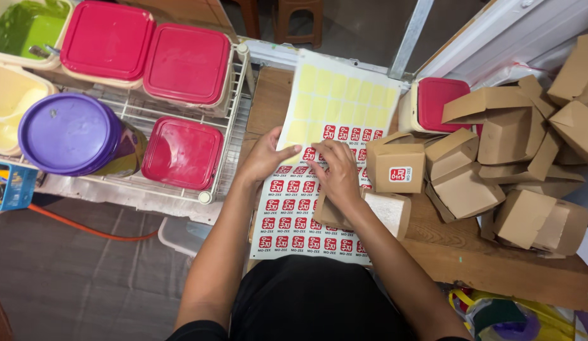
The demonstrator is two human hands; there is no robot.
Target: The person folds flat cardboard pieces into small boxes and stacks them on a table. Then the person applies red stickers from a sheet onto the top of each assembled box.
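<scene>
Left hand [265, 155] is pinning the sticker sheet [325, 151] flat on the wooden worktop [496, 259], thumb pressing its edge; right hand [337, 173] is pinching a red sticker, fingertips closing, beside a labelled kraft box [398, 167].

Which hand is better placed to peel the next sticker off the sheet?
Right, probably. The right hand has its fingertips on the sticker rows of the sticker sheet. The left hand pins the sheet's left edge, thumb on top, steadying it.
</scene>
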